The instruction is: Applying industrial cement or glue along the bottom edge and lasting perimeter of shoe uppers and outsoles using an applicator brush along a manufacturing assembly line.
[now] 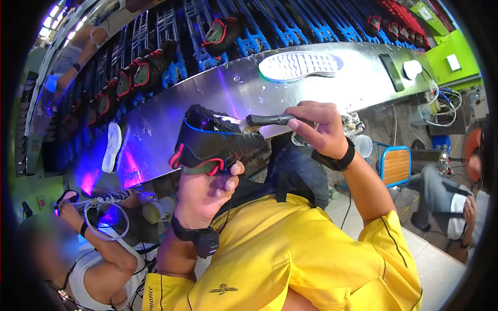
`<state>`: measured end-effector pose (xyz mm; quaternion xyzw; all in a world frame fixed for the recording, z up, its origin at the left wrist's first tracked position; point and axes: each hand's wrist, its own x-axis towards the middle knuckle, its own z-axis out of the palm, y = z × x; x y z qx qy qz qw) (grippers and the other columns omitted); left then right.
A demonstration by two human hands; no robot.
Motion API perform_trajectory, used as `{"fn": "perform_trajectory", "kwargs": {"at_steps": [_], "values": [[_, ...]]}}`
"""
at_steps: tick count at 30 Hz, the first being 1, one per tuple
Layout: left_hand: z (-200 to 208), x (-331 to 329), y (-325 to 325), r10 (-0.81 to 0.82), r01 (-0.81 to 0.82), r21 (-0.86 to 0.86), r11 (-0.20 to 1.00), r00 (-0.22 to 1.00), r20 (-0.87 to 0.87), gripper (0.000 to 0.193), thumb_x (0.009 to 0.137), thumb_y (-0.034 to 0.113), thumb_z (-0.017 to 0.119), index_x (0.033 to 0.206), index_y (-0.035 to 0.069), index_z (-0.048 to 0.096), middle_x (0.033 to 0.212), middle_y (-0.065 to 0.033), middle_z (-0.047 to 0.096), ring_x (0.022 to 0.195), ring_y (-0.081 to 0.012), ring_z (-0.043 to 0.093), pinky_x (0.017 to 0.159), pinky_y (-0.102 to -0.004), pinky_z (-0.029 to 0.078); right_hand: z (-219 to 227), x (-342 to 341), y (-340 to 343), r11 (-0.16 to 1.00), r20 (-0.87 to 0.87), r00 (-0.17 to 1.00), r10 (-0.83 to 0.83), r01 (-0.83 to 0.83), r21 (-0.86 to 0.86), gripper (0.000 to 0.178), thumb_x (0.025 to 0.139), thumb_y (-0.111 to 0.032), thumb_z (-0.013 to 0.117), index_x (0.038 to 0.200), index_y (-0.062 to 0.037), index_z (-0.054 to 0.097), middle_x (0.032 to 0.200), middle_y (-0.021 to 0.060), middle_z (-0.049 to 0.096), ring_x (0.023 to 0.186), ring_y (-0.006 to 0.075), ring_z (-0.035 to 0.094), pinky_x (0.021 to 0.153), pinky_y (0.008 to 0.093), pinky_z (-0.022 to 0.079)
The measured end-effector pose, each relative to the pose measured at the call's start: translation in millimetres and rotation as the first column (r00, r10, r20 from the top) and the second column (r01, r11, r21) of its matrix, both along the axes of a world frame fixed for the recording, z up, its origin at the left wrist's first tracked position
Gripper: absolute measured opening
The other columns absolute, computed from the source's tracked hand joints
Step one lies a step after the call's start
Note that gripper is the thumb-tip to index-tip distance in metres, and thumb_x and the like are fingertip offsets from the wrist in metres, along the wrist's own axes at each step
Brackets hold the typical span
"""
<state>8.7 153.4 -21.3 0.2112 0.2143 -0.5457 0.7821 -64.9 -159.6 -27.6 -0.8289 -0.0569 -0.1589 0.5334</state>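
My left hand (207,194) is closed around a black shoe upper (215,147) with red trim and a blue line near its bottom edge. The upper is turned bottom up and tilted, its underside facing away from me. Between the fingers of my right hand (321,127) is a dark-handled brush (270,120). Its bristles touch the underside of the upper, where a whitish wet-looking streak shows. Beyond the hands, a white shoe sole (302,66) lies on the metal bench (207,93).
Racks with blue bars (254,41) behind the bench carry several black and red shoes (220,35). Another pale sole (111,147) lies at the left. A dark flat bar (391,72) and a white round container (412,69) sit at the right. Co-workers (104,264) sit on both sides.
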Motion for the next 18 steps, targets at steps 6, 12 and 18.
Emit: {"fn": "perform_trajectory", "kwargs": {"at_steps": [6,12,18], "values": [[-42,3,9,0.079,-0.064,-0.069,0.996,0.967,0.241,0.068,0.109,0.053,0.042,0.137,-0.006,0.064,0.119,-0.0284,0.075,0.097,-0.0382,0.077,0.086,-0.0474,0.063,10,7,14,0.981,-0.333,0.942,-0.046,0.105,0.161,0.024,0.095,-0.019,0.081,0.106,0.0024,0.082,0.078,0.0147,0.074,0.069,0.0223,0.069,0.065,0.0349,0.05],[-47,25,4,0.197,-0.119,-0.382,0.917,0.965,0.172,0.062,0.099,0.027,0.059,0.152,-0.006,0.055,0.135,-0.0234,0.073,0.119,-0.034,0.075,0.109,-0.0476,0.057,11,6,42,0.978,-0.161,0.966,-0.201,0.19,-0.082,0.023,0.097,-0.024,0.077,0.1,-0.0013,0.081,0.071,0.018,0.065,0.058,0.0347,0.062,0.056,0.0433,0.046],[-14,91,0,0.096,-0.235,0.124,0.964,0.742,0.663,0.073,0.093,0.019,0.072,0.159,-0.004,0.05,0.139,-0.0143,0.071,0.127,-0.0261,0.069,0.112,-0.0401,0.054,37,4,41,0.967,-0.314,0.934,-0.168,0.218,0.132,0.021,0.1,-0.017,0.078,0.105,0.0042,0.08,0.078,0.0106,0.074,0.069,0.0127,0.064,0.064,0.0328,0.049]]}}
